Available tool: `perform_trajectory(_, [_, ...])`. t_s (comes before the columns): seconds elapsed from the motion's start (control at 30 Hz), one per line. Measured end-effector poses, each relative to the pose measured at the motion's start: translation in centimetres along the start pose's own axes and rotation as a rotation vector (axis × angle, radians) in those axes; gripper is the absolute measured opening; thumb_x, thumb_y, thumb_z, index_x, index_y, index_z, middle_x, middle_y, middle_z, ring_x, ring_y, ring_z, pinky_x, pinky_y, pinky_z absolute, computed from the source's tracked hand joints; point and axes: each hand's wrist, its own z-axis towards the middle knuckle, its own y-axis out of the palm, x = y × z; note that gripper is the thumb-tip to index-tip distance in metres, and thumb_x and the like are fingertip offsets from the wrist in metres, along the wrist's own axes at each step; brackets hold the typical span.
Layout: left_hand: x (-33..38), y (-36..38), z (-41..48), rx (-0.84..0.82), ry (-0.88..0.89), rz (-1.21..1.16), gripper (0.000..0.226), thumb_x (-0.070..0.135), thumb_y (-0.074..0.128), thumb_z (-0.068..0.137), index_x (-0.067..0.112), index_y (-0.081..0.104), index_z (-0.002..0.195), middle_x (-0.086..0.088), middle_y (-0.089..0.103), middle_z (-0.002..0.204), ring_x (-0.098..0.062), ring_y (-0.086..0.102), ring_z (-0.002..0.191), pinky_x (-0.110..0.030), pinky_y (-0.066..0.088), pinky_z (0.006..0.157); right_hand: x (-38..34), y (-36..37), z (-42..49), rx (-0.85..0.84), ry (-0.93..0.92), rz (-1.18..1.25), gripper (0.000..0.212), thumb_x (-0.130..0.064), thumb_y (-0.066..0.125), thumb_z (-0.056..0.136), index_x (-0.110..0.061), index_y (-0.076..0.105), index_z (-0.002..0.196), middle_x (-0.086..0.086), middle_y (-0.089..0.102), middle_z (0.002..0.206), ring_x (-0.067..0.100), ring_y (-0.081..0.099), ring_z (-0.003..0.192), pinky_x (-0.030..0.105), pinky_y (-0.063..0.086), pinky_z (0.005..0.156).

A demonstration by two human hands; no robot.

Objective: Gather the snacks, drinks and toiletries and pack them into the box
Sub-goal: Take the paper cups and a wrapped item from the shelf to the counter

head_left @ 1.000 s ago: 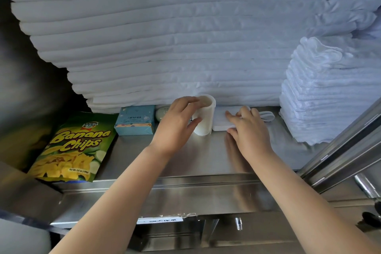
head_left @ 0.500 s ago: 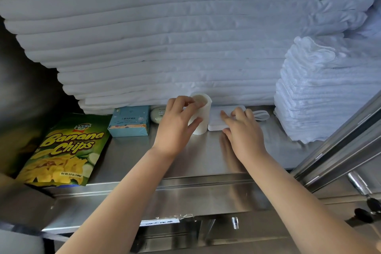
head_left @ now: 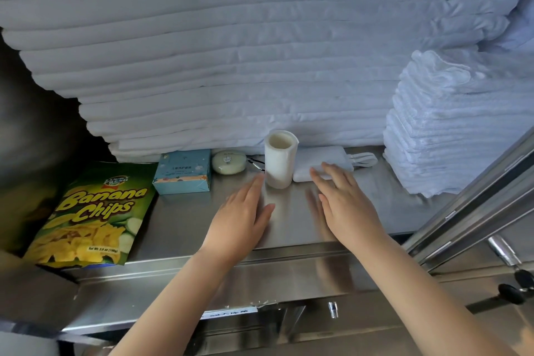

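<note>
Front edge: a white paper label strip (head_left: 228,311) is taped under the lip of the brushed steel shelf (head_left: 179,222). Sloping grey metal rails (head_left: 474,211) cross its right front corner.
Left hand (head_left: 242,220): flat, fingers straight, holding nothing. It is low over the middle of the shelf, with its fingertips just short of the roll's base.
Right hand (head_left: 344,205): spread wide, fingers straight, blurred. Its fingertips overlap the near edge of a flat white plastic power bank (head_left: 326,157); I cannot tell whether they touch.
Left front corner: a green and yellow banana chips bag (head_left: 89,217) lies flat with its top towards the back edge. Its lower left corner is lost in shadow.
Back edge, left to right: a teal cardboard box (head_left: 183,170) lies flat. Next is a pale green oval bar (head_left: 229,161), its label too small to read. A white paper roll (head_left: 281,159) stands upright, long axis vertical, open end up. The power bank lies lengthwise along the edge, with a white cable (head_left: 364,157) at its right end.
Behind: a tall stack of folded white sheets (head_left: 231,66) walls off the back. A lower stack of white towels (head_left: 450,130) fills the right back corner.
</note>
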Motion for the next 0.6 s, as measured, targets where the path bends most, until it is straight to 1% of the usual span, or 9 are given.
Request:
perform_trajectory(0.1, [-0.2,0.4,0.4,-0.085,0.04,0.085,0.06,0.041,0.035,0.098,0.018,0.015,0.149,0.001,0.018,0.156,-0.011,0.014,0.141,-0.02,0.005,0.11,-0.2,0.4,0.2,-0.041,0.017,-0.01,0.05,-0.013,0.042,0.097,-0.021,0.033,0.146,0.0,0.022,0.155,0.018,0.017,0.144,0.035,0.05,0.09])
perform_trajectory(0.2, [-0.4,0.7,0.4,-0.148,0.036,0.16,0.063,0.044,0.029,0.098,0.017,0.006,0.15,0.002,0.01,0.157,-0.009,0.003,0.143,-0.02,-0.005,0.11,0.0,0.8,0.1,-0.045,0.017,0.005,0.052,-0.015,0.039,0.099,-0.022,0.026,0.148,-0.003,0.014,0.158,0.016,0.01,0.145,0.033,0.047,0.094])
perform_trajectory(0.3, [-0.4,0.9,0.3,-0.177,0.055,0.252,0.063,0.045,0.024,0.099,0.014,0.002,0.15,0.001,0.007,0.158,-0.011,0.001,0.144,-0.026,-0.003,0.113,0.2,1.3,-0.1,-0.04,0.012,0.002,0.051,-0.018,0.036,0.1,-0.022,0.023,0.149,-0.003,0.01,0.159,0.015,0.005,0.146,0.033,0.041,0.101])
perform_trajectory(0.4, [-0.5,1.1,0.5,-0.19,0.042,0.271,0.063,0.045,0.022,0.099,0.014,0.002,0.15,0.001,0.007,0.158,-0.012,0.001,0.144,-0.028,0.0,0.114,0.2,1.5,0.1,-0.036,0.025,-0.006,0.051,-0.019,0.036,0.1,-0.021,0.024,0.149,0.0,0.011,0.159,0.017,0.005,0.146,0.034,0.04,0.1])
perform_trajectory(0.47, [-0.4,1.0,0.6,-0.192,0.038,0.272,0.063,0.045,0.022,0.099,0.014,0.003,0.15,0.0,0.007,0.158,-0.013,0.002,0.144,-0.028,0.0,0.114,0.1,1.6,0.1,-0.05,0.028,-0.006,0.051,-0.022,0.034,0.1,-0.021,0.021,0.15,0.0,0.008,0.159,0.017,0.003,0.146,0.034,0.038,0.102])
perform_trajectory(0.53, [-0.2,1.0,0.5,-0.197,0.029,0.268,0.063,0.045,0.024,0.099,0.013,0.004,0.15,-0.001,0.008,0.158,-0.013,0.003,0.144,-0.028,0.0,0.114,0.0,1.6,-0.3,-0.063,0.038,-0.002,0.053,-0.028,0.033,0.101,-0.02,0.017,0.151,0.001,0.004,0.16,0.018,0.001,0.146,0.034,0.03,0.109])
perform_trajectory(0.6, [0.0,1.0,0.1,-0.199,-0.014,0.251,0.064,0.045,0.024,0.099,0.012,0.005,0.15,-0.002,0.007,0.158,-0.012,0.003,0.144,-0.027,-0.001,0.113,-0.2,1.8,-1.5,-0.062,0.118,0.017,0.054,-0.036,0.03,0.101,-0.018,0.017,0.15,0.003,0.005,0.159,0.02,0.005,0.146,0.035,0.022,0.114])
